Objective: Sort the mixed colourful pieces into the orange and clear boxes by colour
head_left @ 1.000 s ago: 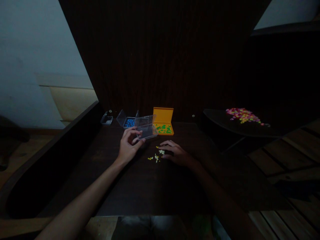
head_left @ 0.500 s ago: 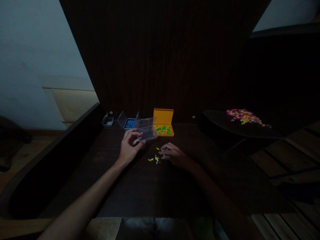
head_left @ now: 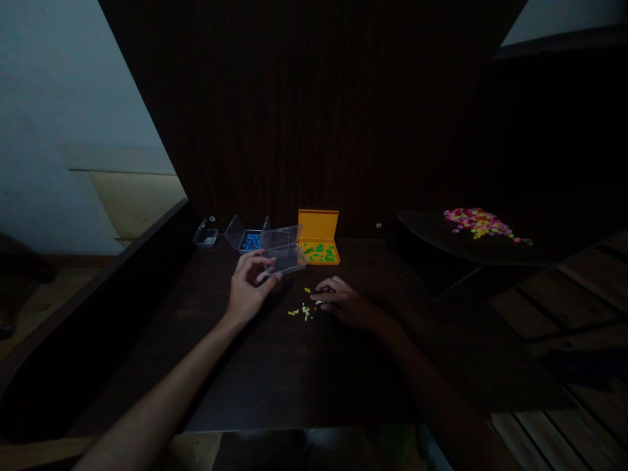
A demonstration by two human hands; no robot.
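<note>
My left hand (head_left: 249,288) grips an open clear plastic box (head_left: 283,250) by its near edge and holds it tilted a little above the dark table (head_left: 275,366). My right hand (head_left: 343,302) rests on the table with fingers curled and pinched together at a small scatter of yellow and white beads (head_left: 303,309). What the fingertips hold is too small to make out in the dim light.
Behind the clear box stand an open orange box (head_left: 319,243) with green beads, an open clear box with blue beads (head_left: 249,240) and a small clear container (head_left: 206,235). A heap of pink and yellow beads (head_left: 475,223) lies on a dark surface at right.
My right hand's fingers have curled from flat into a pinch over the beads. The left hand with the clear box has hardly moved.
</note>
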